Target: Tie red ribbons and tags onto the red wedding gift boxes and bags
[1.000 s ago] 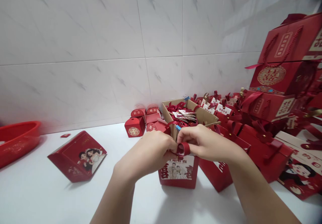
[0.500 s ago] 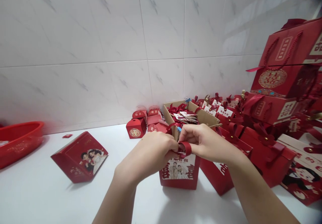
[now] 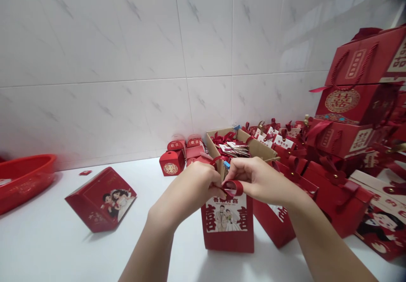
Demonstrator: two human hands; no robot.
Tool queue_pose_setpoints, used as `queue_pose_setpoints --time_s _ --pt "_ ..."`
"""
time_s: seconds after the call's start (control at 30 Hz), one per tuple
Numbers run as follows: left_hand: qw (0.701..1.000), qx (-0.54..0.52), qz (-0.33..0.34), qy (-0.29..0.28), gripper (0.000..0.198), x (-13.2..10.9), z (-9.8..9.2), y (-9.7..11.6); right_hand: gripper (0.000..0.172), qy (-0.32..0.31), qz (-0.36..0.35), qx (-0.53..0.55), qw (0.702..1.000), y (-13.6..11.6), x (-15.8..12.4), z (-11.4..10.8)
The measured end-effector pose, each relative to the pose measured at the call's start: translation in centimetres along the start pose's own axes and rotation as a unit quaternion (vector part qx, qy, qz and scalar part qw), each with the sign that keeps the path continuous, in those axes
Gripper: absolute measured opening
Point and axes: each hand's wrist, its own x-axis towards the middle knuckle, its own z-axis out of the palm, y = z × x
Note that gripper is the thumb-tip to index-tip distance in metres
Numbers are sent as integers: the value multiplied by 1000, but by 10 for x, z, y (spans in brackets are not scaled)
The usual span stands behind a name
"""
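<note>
A red gift box (image 3: 229, 240) with a printed bridal couple on its front is in the middle, upright in front of me. At its top is a looped red ribbon (image 3: 236, 187). My right hand (image 3: 253, 178) pinches this loop between thumb and fingers. My left hand (image 3: 198, 184) is closed at the left side of the same ribbon, its fingertips partly hidden behind the knuckles. Just behind both hands stands an open cardboard box (image 3: 217, 147) holding red ribbons and printed cards (image 3: 234, 148).
Left on the white table are a tilted red box (image 3: 95, 203) and a red plastic basin (image 3: 28, 184). Small red boxes (image 3: 171, 163) stand by the tiled wall. Many finished-looking gift boxes (image 3: 338, 197) crowd the right, beside a tall stack of red boxes (image 3: 345, 100).
The gift box front has come slightly lower and nearer, showing more of its print. Both hands stay at the ribbon with small finger shifts.
</note>
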Motion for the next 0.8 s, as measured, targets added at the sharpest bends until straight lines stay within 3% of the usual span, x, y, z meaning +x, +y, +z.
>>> queue_pose_setpoints --time_s 0.33,0.63,0.8 --pt "999 24 -40 -27 21 8 9 -7 7 -3 7 -68 998 19 9 6" --pt "994 -47 -94 -41 12 10 7 -18 12 -55 0 26 998 23 19 7" --pt "990 -55 -101 -87 15 9 6 -19 17 -83 -7 44 996 26 17 2"
